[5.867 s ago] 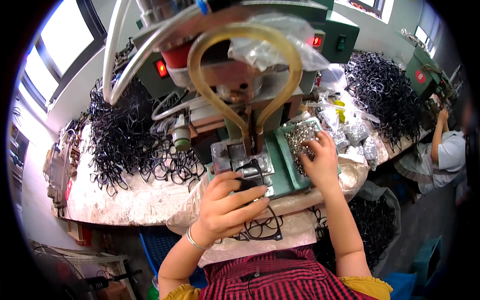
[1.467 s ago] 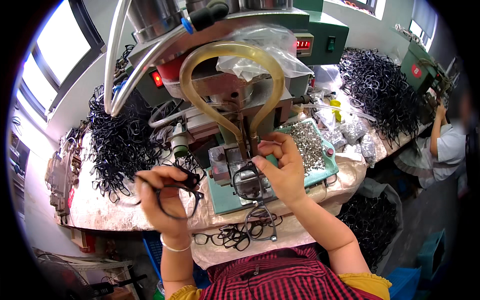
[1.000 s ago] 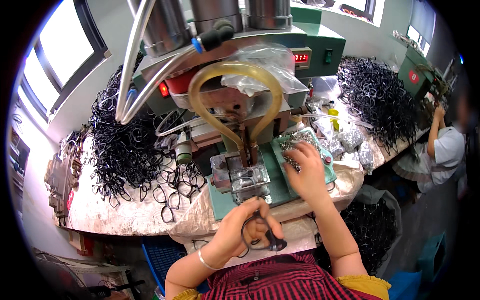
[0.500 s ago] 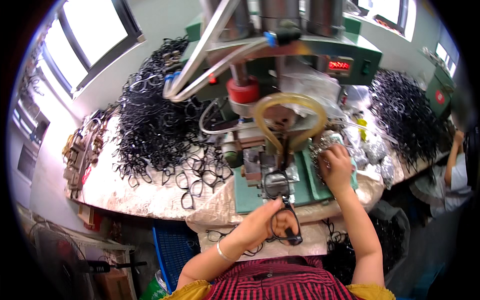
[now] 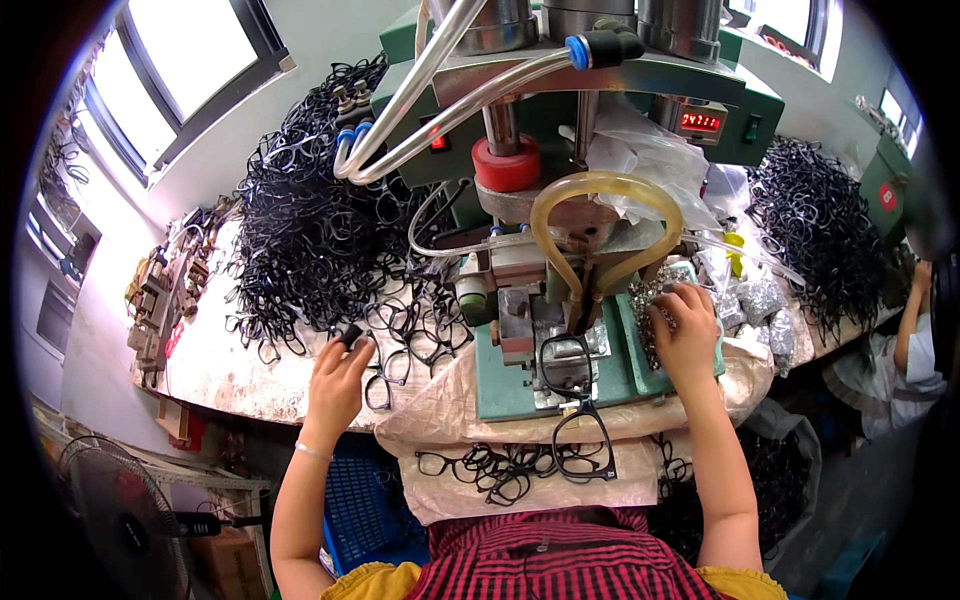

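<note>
My left hand [image 5: 338, 385] is over the near edge of the loose black eyeglass frames, its fingers a little apart and a black covering on one fingertip. No frame shows in its grasp. My right hand [image 5: 687, 335] dips into a green tray [image 5: 655, 380] of small shiny metal parts [image 5: 645, 300], fingertips curled together; whatever they pinch is hidden. Between my hands, a black eyeglass frame [image 5: 583, 445] sits at the press machine [image 5: 515, 325]. One rim lies under the tool on the metal fixture, and the other sticks out towards me, untouched by either hand.
A tall heap of black frames [image 5: 310, 210] rises on the left, another [image 5: 815, 230] on the right. Several frames [image 5: 500, 465] lie on the cloth before me. A blue basket [image 5: 365, 510] stands below left, near a fan [image 5: 120, 510]. Another person [image 5: 905, 350] works far right.
My left hand has let go of the eyeglass frame at the machine and moved left to the loose frames. My right hand stays at the metal parts.
</note>
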`<state>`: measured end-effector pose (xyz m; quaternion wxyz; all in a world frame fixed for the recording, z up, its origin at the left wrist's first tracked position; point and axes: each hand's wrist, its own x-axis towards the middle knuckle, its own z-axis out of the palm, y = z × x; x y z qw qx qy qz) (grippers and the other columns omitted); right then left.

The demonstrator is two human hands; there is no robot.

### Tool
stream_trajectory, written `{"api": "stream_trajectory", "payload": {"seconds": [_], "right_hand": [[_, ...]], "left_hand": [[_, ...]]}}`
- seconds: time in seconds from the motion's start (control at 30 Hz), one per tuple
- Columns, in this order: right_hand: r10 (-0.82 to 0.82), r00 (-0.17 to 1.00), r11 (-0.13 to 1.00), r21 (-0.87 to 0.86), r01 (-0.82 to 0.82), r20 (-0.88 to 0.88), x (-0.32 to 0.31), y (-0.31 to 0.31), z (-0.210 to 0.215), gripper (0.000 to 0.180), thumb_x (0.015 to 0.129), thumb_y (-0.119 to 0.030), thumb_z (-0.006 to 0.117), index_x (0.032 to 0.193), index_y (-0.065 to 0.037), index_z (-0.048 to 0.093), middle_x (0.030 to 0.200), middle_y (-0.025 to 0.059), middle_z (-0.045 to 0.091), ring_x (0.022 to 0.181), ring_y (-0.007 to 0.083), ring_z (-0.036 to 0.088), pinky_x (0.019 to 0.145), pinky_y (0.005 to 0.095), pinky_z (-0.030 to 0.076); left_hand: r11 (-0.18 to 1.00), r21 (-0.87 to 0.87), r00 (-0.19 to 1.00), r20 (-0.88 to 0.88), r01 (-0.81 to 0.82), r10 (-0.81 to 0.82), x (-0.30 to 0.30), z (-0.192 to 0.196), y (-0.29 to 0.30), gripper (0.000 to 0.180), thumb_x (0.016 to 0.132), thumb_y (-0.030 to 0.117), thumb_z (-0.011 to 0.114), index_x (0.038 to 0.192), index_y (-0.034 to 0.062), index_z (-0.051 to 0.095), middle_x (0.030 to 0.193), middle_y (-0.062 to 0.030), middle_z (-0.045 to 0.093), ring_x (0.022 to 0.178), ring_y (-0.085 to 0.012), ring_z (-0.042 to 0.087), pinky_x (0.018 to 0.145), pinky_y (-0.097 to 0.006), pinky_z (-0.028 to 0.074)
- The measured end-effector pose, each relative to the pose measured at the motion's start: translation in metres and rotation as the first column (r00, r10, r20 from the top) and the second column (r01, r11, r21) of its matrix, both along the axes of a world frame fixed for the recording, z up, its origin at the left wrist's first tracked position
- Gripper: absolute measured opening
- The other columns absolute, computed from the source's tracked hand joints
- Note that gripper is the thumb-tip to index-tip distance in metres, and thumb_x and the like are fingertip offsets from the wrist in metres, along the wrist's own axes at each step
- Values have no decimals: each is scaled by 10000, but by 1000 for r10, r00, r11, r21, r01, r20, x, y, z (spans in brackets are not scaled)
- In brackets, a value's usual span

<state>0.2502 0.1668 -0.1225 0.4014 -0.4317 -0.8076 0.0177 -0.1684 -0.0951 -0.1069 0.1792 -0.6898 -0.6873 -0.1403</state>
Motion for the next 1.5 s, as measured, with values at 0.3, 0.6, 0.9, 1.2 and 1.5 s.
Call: {"api": "stream_trajectory", "payload": {"seconds": [0.3, 0.6, 0.9, 1.2, 1.5], "right_hand": [[-329, 573, 830, -520, -204, -750, 49, -37, -23, 114, 929, -58, 693, 1019, -12, 744, 961, 25, 717, 901, 82, 630, 802, 223, 484], [-191, 487, 844, -396, -362, -852, -19, -10, -17, 120, 911, -28, 718, 1026, -1, 741, 911, -4, 713, 810, 54, 607, 731, 200, 467], [194, 643, 837, -218, -503, -741, -67, -64, 43, 247, 833, 20, 720, 1069, 21, 648, 973, 113, 709, 944, 175, 690, 854, 290, 520], [109, 374, 567, -252, -784, -921, -78, -75, 58, 505, 887, 42, 692, 1326, 42, 442, 1160, 127, 675, 1037, 152, 666, 947, 282, 497], [375, 826, 827, -251, -503, -421, -25, -52, 59, 351, 840, -32, 666, 1190, -17, 655, 1292, 201, 615, 1202, 351, 607, 1056, 402, 454]], "left_hand": [[978, -16, 870, 454, -209, 194, -19, -65, -25, 255, 843, -41, 619, 1093, 4, 635, 944, -125, 632, 910, -280, 624, 817, -358, 508], [825, 153, -113, 961, -544, -253, 49, -65, 35, 208, 1057, 229, 536, 1188, 83, 608, 962, 26, 563, 822, -53, 482, 700, -203, 408], [787, 370, 9, 907, -493, -421, 67, -67, 60, 163, 1063, 187, 541, 1137, 50, 593, 1078, -63, 665, 959, -120, 637, 789, -282, 551], [632, 770, 492, 519, 87, -699, 157, 112, 104, 178, 1004, 158, 623, 1026, -18, 602, 1026, -193, 699, 950, -247, 639, 894, -372, 510], [719, 446, 646, 333, 534, -687, 198, 81, 91, 139, 794, 117, 785, 924, 102, 738, 976, -51, 762, 772, -218, 570, 867, -448, 512]]}}
